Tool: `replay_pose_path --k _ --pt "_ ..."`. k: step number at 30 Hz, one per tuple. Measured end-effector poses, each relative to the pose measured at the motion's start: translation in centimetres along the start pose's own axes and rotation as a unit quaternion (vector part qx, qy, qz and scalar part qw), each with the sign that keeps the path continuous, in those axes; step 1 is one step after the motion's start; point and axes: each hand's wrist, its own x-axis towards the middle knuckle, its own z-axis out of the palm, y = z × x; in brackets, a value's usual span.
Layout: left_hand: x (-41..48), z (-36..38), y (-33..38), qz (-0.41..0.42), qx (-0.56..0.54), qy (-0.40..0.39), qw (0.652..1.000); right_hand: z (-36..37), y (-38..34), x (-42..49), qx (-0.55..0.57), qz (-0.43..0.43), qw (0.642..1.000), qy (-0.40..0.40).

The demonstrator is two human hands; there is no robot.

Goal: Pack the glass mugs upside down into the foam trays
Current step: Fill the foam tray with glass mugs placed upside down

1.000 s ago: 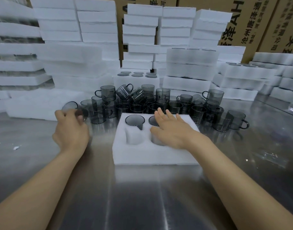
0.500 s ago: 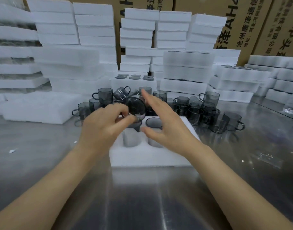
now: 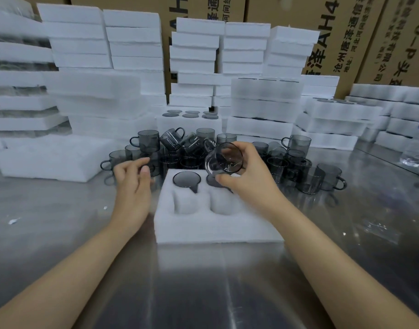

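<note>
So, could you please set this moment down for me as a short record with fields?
right hand: holds a glass mug, tilted, above the back of the tray
left hand: holds nothing, fingers relaxed, by the loose mugs left of the tray; contact unclear
foam tray: on the steel table; two upside-down mugs in the back pockets, the two near pockets in view empty
background: foam stacks behind the loose mugs

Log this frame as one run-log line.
right hand: grips smoky grey glass mug above white foam tray | left hand: empty, by loose mugs | tray: front slots empty
</note>
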Motion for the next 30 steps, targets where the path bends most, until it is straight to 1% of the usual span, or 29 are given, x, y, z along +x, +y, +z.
replay_pose_path --k 3,6,9,14,17,20,24,26,28,29,30 --pt "0.4 0.1 -0.4 -0.062 -0.018 -0.005 0.998 -0.4 0.1 0.3 0.075 0.042 0.996 0.01" --pt "0.5 0.2 -1.0 -0.1 -0.031 -0.016 0.994 -0.9 0.0 0.4 0.108 0.071 0.992 0.009" --pt "0.5 0.3 -1.1 -0.104 -0.043 -0.035 0.993 -1.1 -0.3 0.4 0.113 0.079 0.99 0.012" --pt "0.5 0.3 -1.5 -0.1 -0.029 -0.051 0.993 -1.4 -0.4 0.2 0.125 0.101 0.987 0.006" --pt "0.6 0.4 -1.6 -0.115 -0.023 -0.059 0.991 -1.6 -0.5 0.2 0.158 0.096 0.983 -0.014" --pt "0.6 0.3 -1.5 -0.119 -0.016 -0.062 0.991 -1.7 -0.6 0.1 0.191 0.111 0.975 -0.027" --pt "0.5 0.2 -1.4 -0.113 -0.003 -0.075 0.991 -1.9 -0.6 0.4 0.291 0.141 0.946 -0.002" --pt "0.5 0.2 -1.3 -0.115 0.001 -0.082 0.99 -2.0 -0.8 0.6 0.353 0.15 0.924 0.011" --pt "0.4 0.2 -1.2 -0.115 0.001 -0.084 0.99 -2.3 -0.7 0.8 0.424 0.158 0.892 0.017" --pt "0.4 0.2 -1.2 -0.116 0.002 -0.084 0.99 -2.4 -0.9 0.7 0.446 0.162 0.88 0.02" --pt "0.4 0.1 -1.1 -0.114 0.002 -0.085 0.99 -2.5 -1.0 0.8 0.443 0.168 0.88 0.026"
